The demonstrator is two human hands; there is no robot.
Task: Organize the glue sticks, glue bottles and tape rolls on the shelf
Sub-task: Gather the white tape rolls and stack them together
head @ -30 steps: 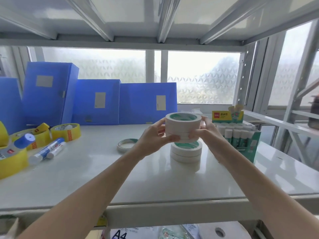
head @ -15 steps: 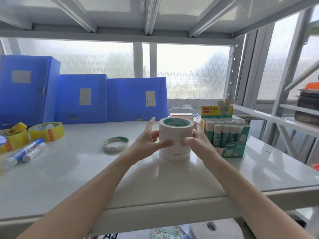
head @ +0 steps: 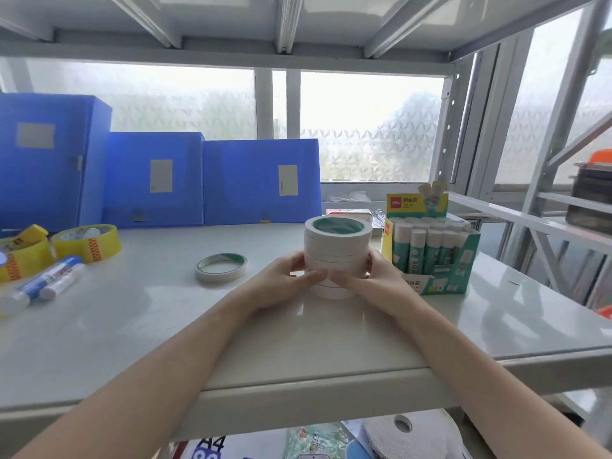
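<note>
Head view, the only one: a stack of white tape rolls with green inner cores (head: 336, 256) stands upright on the pale grey metal shelf (head: 231, 342), its axis vertical, just left of the green cardboard display box of white-capped glue sticks (head: 437, 256). The left hand (head: 281, 284) and the right hand (head: 381, 279) close on the stack from opposite sides, fingers curled round its lower rolls, the left fingertips meeting the front of the stack near the right thumb. The bottom roll appears to rest on the shelf, though the hands hide part of the seam.

The relation that matters next: one thin white tape roll with a green core (head: 221, 267) lies flat on the shelf to the left of the stack, well apart from it, so the left hand is the nearer one to fetch it. It would go on top, its hole lined up with the stack's upright axis.

Farther left lie yellow tape rolls (head: 86, 242) and blue-and-white glue bottles (head: 49, 283) on their sides, unsorted.
</note>
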